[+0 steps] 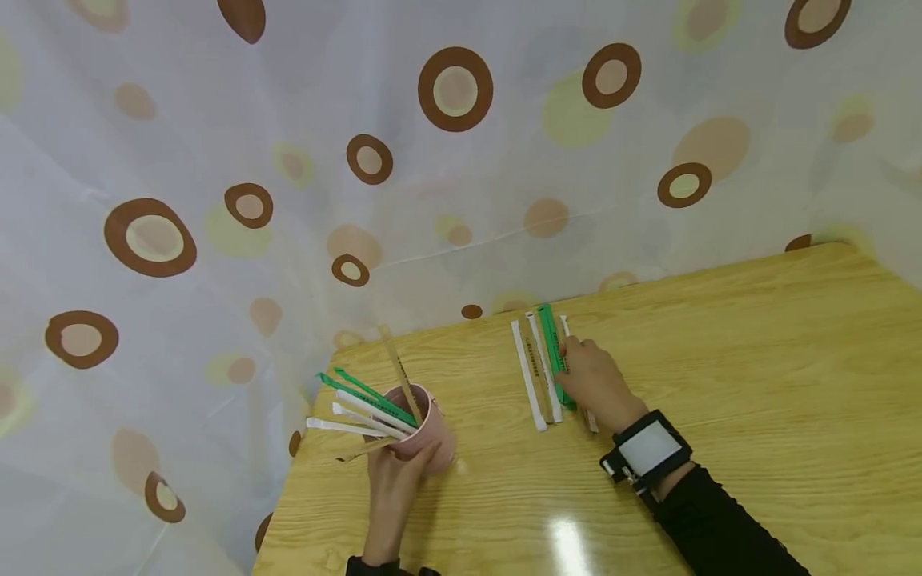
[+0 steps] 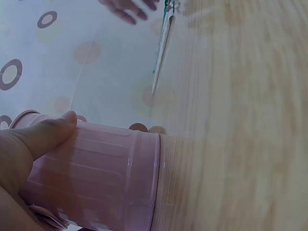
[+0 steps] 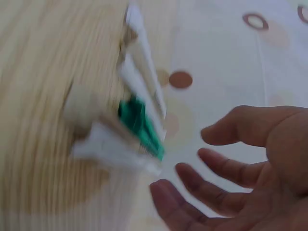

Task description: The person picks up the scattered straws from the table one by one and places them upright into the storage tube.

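My left hand (image 1: 392,480) grips a pink ribbed cup (image 2: 103,168), its thumb along the side in the left wrist view. Several wrapped straws lean out of the cup: green straws (image 1: 363,398), white straws (image 1: 338,426) and brown straws (image 1: 398,368). To the right, a row of wrapped straws lies on the table, with a white straw (image 1: 528,380), a brown straw (image 1: 535,360) and a green straw (image 3: 137,120) among them. Over the right end of this row is my right hand (image 1: 596,384). In the right wrist view its fingers (image 3: 192,180) are apart and hold nothing.
The wooden table (image 1: 735,376) extends to the right of the row. A white curtain (image 1: 288,144) with brown and yellow circles hangs along its back and left edges. My right wrist carries a strapped device (image 1: 651,450).
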### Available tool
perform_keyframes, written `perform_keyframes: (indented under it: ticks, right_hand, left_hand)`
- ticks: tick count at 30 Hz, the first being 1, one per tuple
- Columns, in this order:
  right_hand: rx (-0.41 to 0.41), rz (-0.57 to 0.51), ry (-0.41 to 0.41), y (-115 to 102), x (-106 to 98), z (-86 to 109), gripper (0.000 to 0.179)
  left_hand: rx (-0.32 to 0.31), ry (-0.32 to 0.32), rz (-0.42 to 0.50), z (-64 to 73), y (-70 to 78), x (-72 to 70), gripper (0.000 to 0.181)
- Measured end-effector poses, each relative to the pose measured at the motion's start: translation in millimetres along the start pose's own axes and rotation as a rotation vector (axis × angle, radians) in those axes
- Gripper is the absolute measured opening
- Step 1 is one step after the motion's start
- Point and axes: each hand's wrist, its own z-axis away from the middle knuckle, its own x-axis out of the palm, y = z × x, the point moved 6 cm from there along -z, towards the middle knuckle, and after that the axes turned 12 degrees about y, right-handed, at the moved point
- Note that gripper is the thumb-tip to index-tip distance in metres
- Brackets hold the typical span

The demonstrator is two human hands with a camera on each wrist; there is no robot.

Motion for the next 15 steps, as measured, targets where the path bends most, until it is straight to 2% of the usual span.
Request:
perform_keyframes:
  ticks: [3, 8, 15]
  right_hand:
    - [0.050, 0.006, -0.024, 18.5, -7.6, 2.1, 0.037]
    - [0.070, 0.038, -0.042, 31.0, -8.7, 4.1, 0.040]
    - [0.069, 0.085, -0.025, 36.4, -8.3, 4.8, 0.019]
  left_hand:
    - [-0.003, 0.000, -0.004, 0.1, 0.7, -1.1, 0.082]
    - [-0.011, -0.005, -0.012, 1.3, 0.9, -0.2, 0.082]
    - [-0.005, -0.011, -0.021, 0.5, 1.9, 0.8, 0.082]
